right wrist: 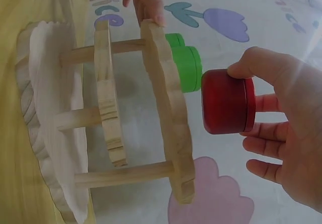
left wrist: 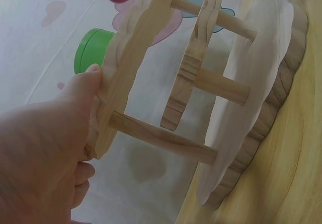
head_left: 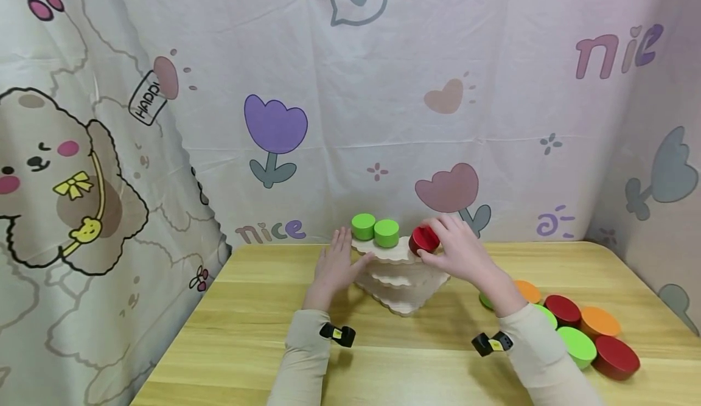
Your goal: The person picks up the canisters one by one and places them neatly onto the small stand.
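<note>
A wooden three-tier stand (head_left: 402, 293) with scalloped edges rises from the table, its tiers joined by round dowels. Two green round tins (head_left: 386, 234) sit side by side on the left part of its top tier (right wrist: 166, 98). At that tier's left end rests my left hand (head_left: 335, 269), fingers extended and thumb spread along the front edge, close to a green tin (left wrist: 93, 50) in the left wrist view. My right hand (head_left: 462, 249) pinches a red round tin (right wrist: 226, 102) between thumb and fingers, over the top tier's right end. In the right wrist view this tin appears tilted, with a lid seam.
Several red, orange and green tins, among them a red one (head_left: 616, 357) and an orange one (head_left: 600, 322), stand grouped on the table (head_left: 405, 369) at the right, partly behind my right forearm. A printed cloth (head_left: 350, 120) hangs behind the table.
</note>
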`<state>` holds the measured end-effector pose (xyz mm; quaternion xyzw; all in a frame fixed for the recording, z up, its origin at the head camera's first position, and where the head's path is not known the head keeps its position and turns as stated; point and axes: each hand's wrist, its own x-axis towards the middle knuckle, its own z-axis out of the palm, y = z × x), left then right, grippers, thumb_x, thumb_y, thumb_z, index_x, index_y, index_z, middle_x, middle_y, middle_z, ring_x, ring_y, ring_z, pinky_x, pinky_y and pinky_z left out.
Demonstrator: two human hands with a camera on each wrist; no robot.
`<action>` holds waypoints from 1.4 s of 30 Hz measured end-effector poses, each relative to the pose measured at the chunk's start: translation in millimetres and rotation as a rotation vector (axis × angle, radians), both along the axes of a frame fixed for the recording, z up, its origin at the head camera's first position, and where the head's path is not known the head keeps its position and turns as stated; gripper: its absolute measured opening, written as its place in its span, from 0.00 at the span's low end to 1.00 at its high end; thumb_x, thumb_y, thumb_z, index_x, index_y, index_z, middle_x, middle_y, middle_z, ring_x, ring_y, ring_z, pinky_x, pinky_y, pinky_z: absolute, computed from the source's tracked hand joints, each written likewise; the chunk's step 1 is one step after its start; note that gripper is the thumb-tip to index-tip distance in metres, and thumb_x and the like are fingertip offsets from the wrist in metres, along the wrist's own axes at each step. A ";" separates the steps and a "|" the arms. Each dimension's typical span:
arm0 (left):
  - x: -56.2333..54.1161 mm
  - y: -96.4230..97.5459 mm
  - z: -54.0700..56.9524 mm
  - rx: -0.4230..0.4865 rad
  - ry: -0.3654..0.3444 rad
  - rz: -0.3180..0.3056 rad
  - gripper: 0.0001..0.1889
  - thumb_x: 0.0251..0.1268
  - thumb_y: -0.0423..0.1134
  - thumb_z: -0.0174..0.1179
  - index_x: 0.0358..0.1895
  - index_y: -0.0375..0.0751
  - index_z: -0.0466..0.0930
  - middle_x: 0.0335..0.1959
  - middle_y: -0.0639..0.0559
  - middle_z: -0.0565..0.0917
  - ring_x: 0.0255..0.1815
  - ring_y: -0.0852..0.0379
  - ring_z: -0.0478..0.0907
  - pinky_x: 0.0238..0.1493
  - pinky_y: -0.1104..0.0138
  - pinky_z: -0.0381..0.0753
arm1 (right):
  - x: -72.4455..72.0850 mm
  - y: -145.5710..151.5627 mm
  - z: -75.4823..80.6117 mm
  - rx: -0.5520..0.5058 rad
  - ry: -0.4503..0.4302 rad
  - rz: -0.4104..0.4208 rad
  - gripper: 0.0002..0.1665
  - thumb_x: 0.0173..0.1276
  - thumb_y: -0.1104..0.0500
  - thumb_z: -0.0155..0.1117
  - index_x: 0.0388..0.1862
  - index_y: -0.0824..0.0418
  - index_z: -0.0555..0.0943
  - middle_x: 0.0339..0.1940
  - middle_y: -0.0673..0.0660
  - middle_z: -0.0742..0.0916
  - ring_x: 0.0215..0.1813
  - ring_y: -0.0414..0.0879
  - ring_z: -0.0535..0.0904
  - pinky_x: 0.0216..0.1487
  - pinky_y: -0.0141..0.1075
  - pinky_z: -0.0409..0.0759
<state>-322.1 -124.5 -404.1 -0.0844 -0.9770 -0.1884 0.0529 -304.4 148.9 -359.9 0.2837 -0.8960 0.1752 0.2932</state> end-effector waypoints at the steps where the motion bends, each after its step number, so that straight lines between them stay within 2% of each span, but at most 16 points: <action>1: 0.3 -0.1 0.3 0.004 0.003 -0.001 0.51 0.66 0.74 0.39 0.79 0.40 0.41 0.81 0.46 0.40 0.82 0.48 0.36 0.79 0.45 0.43 | -2.2 -0.6 -0.4 -0.006 -0.012 -0.004 0.25 0.54 0.50 0.71 0.50 0.58 0.78 0.43 0.55 0.81 0.47 0.51 0.72 0.42 0.44 0.72; 8: 2.6 -0.3 2.9 0.006 0.015 -0.006 0.51 0.66 0.74 0.39 0.79 0.39 0.41 0.81 0.45 0.41 0.82 0.47 0.37 0.79 0.44 0.44 | -16.8 -6.3 -5.5 -0.029 -0.054 -0.027 0.26 0.55 0.52 0.72 0.51 0.59 0.78 0.44 0.58 0.81 0.47 0.53 0.72 0.45 0.46 0.72; 19: 1.2 -0.4 1.1 0.007 -0.002 -0.006 0.51 0.66 0.74 0.39 0.79 0.41 0.39 0.81 0.46 0.40 0.82 0.48 0.36 0.79 0.45 0.43 | -26.4 -13.7 -12.8 -0.058 -0.073 -0.047 0.26 0.55 0.52 0.72 0.52 0.58 0.79 0.47 0.59 0.81 0.50 0.55 0.73 0.47 0.51 0.74; 26: 0.4 -0.1 1.1 0.001 -0.012 -0.001 0.51 0.65 0.75 0.38 0.79 0.41 0.39 0.81 0.47 0.40 0.82 0.49 0.36 0.80 0.45 0.43 | -27.6 -18.1 -16.6 -0.110 -0.054 -0.004 0.25 0.55 0.54 0.72 0.52 0.60 0.79 0.50 0.61 0.82 0.55 0.58 0.73 0.56 0.55 0.73; 42: -0.7 0.1 -1.2 0.017 -0.001 0.004 0.51 0.65 0.74 0.39 0.79 0.40 0.41 0.81 0.46 0.41 0.82 0.49 0.36 0.80 0.45 0.43 | -31.8 -19.2 -23.1 -0.114 -0.060 -0.008 0.25 0.59 0.54 0.70 0.54 0.61 0.79 0.54 0.59 0.83 0.56 0.57 0.73 0.59 0.54 0.71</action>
